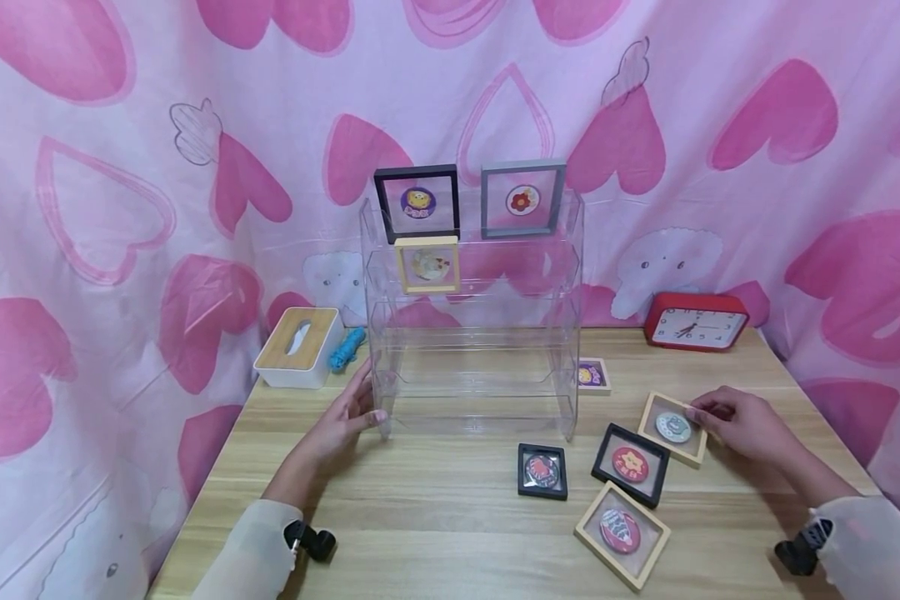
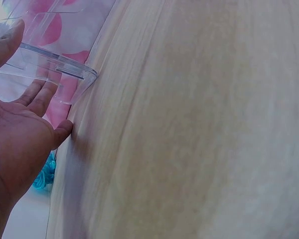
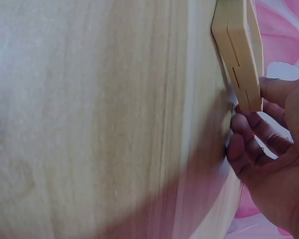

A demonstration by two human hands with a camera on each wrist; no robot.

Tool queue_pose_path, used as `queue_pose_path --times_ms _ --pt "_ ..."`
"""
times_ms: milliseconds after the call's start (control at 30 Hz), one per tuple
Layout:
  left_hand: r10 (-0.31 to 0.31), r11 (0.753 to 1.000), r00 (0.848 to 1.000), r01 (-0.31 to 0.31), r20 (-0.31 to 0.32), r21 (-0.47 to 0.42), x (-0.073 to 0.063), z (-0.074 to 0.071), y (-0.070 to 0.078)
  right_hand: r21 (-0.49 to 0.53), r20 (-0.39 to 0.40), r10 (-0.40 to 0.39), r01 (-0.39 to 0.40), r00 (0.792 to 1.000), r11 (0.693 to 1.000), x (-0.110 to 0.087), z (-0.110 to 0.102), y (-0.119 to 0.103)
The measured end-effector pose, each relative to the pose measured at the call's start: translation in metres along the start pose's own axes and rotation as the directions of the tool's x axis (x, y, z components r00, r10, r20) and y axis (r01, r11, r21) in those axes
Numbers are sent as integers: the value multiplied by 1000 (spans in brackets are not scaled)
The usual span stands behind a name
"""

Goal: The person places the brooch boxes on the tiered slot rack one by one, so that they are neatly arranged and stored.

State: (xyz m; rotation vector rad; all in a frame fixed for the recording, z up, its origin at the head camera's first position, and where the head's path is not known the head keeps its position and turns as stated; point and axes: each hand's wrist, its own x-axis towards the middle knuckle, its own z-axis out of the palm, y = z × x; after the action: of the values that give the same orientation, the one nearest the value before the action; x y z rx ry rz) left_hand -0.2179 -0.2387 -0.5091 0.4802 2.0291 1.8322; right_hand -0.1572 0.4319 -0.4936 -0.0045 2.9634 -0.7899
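Note:
A clear acrylic tiered rack [image 1: 471, 387] stands at the middle of the table. My left hand [image 1: 347, 415] touches its lower left side, fairly straight fingers along the side panel and thumb at the front edge. In the left wrist view the rack's corner [image 2: 79, 72] shows beside the spread thumb and fingers. My right hand [image 1: 742, 423] pinches the right corner of a light-wood frame [image 1: 673, 427] holding a pale green round badge. This frame overlaps a black frame [image 1: 631, 465] with a red star badge. In the right wrist view, thumb and fingertips grip the frame's edge [image 3: 236, 55].
On the rack sit a black frame [image 1: 418, 202], a grey frame [image 1: 522, 200] and a small wood frame [image 1: 428, 265]. A small black frame [image 1: 542, 472], another wood frame [image 1: 622, 536], a purple-badge frame [image 1: 592, 376], red clock [image 1: 696, 322], tissue box [image 1: 298, 347] and blue cord [image 1: 347, 349] lie around.

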Motion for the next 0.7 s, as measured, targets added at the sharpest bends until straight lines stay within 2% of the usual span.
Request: queue_pose_path --times_ms 200,367,467,533,700 --pt "-7 1000 1000 7 -3 -13 0 0 1 52 0 33 -33 999 998 0 -3 -1" --pt "-7 1000 1000 7 0 -9 0 0 0 51 -99 -14 19 995 999 1 -8 -6" --pt "-6 1000 1000 6 3 -4 0 -1 0 38 -202 -83 92 976 995 4 -13 -13" --pt "-11 1000 1000 11 0 -4 0 -1 0 34 -264 -128 141 956 989 7 -17 -19" --pt "-20 1000 1000 20 -8 2 -1 0 0 55 -358 -224 260 906 964 13 -27 -37"
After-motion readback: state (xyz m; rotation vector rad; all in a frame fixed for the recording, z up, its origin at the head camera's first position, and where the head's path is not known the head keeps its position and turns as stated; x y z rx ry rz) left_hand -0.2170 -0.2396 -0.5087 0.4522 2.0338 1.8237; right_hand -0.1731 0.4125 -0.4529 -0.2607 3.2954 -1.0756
